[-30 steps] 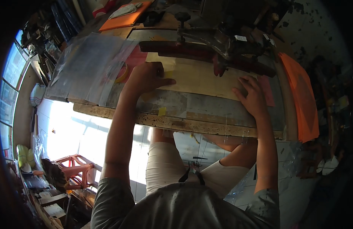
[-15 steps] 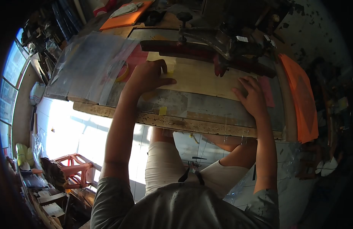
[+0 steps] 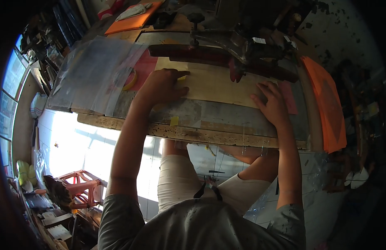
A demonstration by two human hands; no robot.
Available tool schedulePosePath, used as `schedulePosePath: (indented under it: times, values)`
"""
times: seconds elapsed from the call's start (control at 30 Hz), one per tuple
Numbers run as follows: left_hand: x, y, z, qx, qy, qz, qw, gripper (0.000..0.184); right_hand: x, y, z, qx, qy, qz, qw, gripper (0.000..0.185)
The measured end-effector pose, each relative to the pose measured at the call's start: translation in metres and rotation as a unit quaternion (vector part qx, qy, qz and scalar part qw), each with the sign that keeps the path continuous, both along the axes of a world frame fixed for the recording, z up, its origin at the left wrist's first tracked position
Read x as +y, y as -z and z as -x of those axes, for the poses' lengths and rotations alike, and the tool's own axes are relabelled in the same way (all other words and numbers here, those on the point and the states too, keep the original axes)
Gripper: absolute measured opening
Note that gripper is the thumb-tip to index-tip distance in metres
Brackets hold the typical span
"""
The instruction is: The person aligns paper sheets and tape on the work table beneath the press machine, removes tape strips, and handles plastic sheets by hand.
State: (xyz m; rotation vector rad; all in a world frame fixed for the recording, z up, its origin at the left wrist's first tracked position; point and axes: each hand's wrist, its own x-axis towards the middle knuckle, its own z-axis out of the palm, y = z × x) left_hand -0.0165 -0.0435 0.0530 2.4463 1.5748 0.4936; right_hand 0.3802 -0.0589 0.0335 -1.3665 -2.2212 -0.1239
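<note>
A long pale yellow sheet (image 3: pixel 220 85) lies on the grey board of the workbench, partly beneath a dark red bar (image 3: pixel 188 54) on a metal arm. My left hand (image 3: pixel 161 88) rests at the sheet's left end with thumb and forefinger apart, the forefinger near a small bright yellow piece (image 3: pixel 181 78). At the right end my right hand (image 3: pixel 271 102) touches the sheet, its fingers spread. Pink sheets show beyond both ends, the left one (image 3: pixel 145 68) beside a yellow tape roll (image 3: pixel 130 81) under clear plastic.
Clear plastic sheets (image 3: pixel 88 73) cover the bench's left side. Orange sheets (image 3: pixel 326 104) hang over the right edge, and another orange stack (image 3: pixel 132 18) with a cloth on it lies at the back left. A red stool (image 3: pixel 82 188) stands on the floor.
The forefinger of my left hand has stretched from a bent pose to lie flatter towards the sheet. My right hand stays in place. The whole view has shifted slightly.
</note>
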Motion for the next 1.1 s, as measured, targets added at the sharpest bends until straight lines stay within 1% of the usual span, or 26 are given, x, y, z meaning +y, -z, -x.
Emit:
schedulePosePath:
  times: [0.1, 0.3, 0.67, 0.8, 0.9, 1.1]
  values:
    - [-0.002, -0.002, -0.001, -0.005, -0.011, 0.0, 1.0, 0.059, 0.0, 0.0, 0.001, 0.003, -0.002, 0.0, 1.0, 0.049]
    - [-0.005, -0.012, -0.005, -0.001, -0.035, 0.035, 0.999, 0.059, -0.002, 0.001, 0.0, 0.01, 0.01, 0.003, 1.0, 0.049]
    - [-0.007, -0.012, -0.006, -0.013, -0.04, 0.017, 0.999, 0.057, -0.002, 0.003, -0.006, 0.007, 0.017, -0.008, 1.0, 0.04]
    - [-0.008, -0.013, -0.007, -0.03, -0.05, 0.019, 0.998, 0.055, -0.002, 0.003, -0.008, 0.003, 0.017, -0.001, 1.0, 0.039]
    - [-0.007, -0.013, -0.007, -0.016, -0.055, 0.027, 0.998, 0.053, -0.002, 0.003, -0.009, 0.005, 0.017, 0.002, 1.0, 0.038]
    - [-0.007, -0.013, -0.007, -0.026, -0.055, 0.03, 0.998, 0.053, -0.002, 0.001, -0.009, 0.003, 0.018, 0.001, 1.0, 0.038]
